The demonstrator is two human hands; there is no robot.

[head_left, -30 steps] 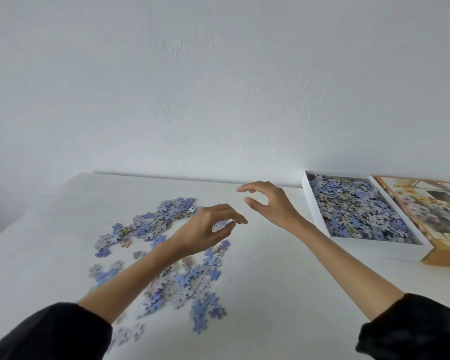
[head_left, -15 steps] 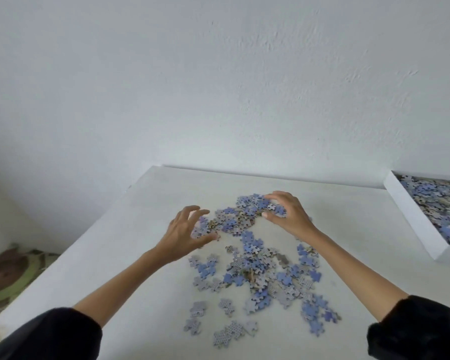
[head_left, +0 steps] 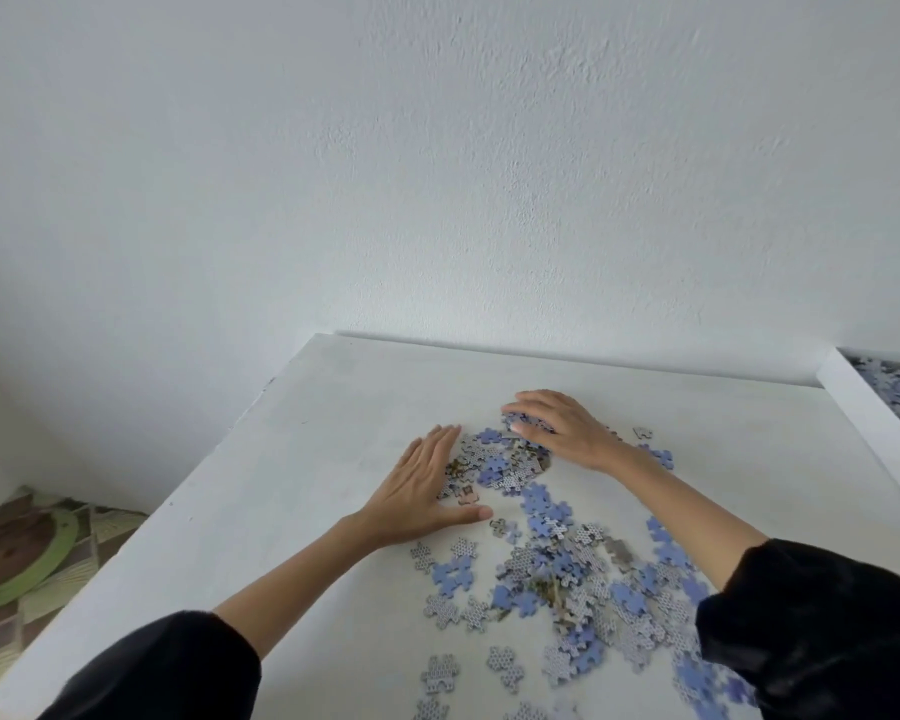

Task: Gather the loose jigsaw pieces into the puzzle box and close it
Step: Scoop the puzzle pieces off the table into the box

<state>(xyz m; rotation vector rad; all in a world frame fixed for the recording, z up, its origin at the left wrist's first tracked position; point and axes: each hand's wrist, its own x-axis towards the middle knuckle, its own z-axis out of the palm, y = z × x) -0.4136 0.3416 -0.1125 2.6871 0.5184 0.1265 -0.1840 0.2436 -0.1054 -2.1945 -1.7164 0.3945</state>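
- Left hand (head_left: pixel 421 493): palm down and flat on the table (head_left: pixel 292 459). Fingers are straight and pressed together, thumb stuck out toward the box (head_left: pixel 866 407). It holds nothing. The box-side edge of the fingers touches a small heap (head_left: pixel 500 462) of jigsaw pieces.
- Right hand (head_left: pixel 562 429): palm down over the box side and far edge of the heap. Fingers are a little apart and gently bent, tips resting on pieces. Nothing looks pinched or lifted.
- The heap sits hemmed in between the two hands, well apart from the box.
- Loose pieces (head_left: pixel 567 579): blue faces and grey patterned backs, mixed. They are scattered nearer the person than the heap and run up to the right sleeve (head_left: pixel 811 631), also well apart from the box.
- A few strays lie between the right wrist and the box.
- Box: only a white corner and one wall show at the frame edge. It is open, with pieces inside.
- Change from half a second ago, left hand: it was raised with fingers splayed and crooked. Now it is flattened, fingers closed up, against the heap.
- Change, right hand: it was arched over the far rim of the pieces. Now it lies lower and further across them.
- Change, pieces: those between the hands are bunched tighter.
- Change, box: less of it is in frame.
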